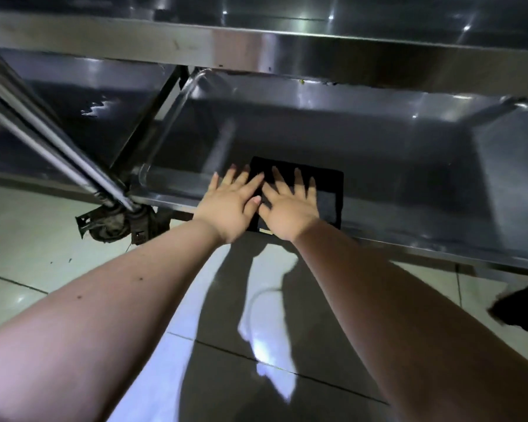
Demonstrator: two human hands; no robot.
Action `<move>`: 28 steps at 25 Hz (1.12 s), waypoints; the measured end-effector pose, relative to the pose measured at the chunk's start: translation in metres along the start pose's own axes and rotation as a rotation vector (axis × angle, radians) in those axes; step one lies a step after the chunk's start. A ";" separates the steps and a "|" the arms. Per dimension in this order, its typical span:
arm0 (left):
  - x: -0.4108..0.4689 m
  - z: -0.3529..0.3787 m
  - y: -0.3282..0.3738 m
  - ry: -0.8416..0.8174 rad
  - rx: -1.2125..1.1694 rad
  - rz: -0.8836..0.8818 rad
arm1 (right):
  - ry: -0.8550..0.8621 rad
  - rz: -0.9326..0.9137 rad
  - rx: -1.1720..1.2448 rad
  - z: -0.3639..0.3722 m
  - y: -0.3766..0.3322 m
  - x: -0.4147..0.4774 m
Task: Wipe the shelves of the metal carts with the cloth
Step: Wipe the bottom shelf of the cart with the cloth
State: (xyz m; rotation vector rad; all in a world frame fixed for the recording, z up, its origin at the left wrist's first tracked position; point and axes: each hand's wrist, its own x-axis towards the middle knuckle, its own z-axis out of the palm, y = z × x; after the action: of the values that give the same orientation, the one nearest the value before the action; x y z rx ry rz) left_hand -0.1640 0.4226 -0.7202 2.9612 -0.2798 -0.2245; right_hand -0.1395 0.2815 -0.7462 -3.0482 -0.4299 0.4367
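Cloth (pixel 329 190) lies at the near edge of the lower shelf (pixel 409 178), left hand (pixel 229 208) and right hand (pixel 290 214) pressing it with spread fingers; most of the shelf seems unwiped

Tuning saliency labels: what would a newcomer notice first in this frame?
Two bare forearms reach up from the bottom to the left hand and right hand, pressed flat side by side, fingers spread, on a black cloth at the front edge of the cart's lower shelf. Above, the shiny upper shelf spans the top. A grimy caster sits on the tiled floor at the left.
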 end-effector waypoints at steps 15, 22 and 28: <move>0.039 0.030 -0.002 0.021 0.028 -0.180 | 0.550 0.058 0.224 0.006 0.048 -0.014; 0.013 0.002 -0.153 -0.014 0.097 -0.282 | 0.457 -0.067 0.069 0.011 -0.009 0.013; 0.057 0.001 -0.150 -0.041 0.071 -0.288 | 0.472 -0.044 0.124 0.023 -0.009 0.019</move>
State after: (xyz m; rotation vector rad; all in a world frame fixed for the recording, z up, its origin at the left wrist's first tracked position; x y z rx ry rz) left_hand -0.0830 0.5569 -0.7541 3.0608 0.1393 -0.3165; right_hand -0.1309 0.2954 -0.7725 -2.8774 -0.4205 -0.2480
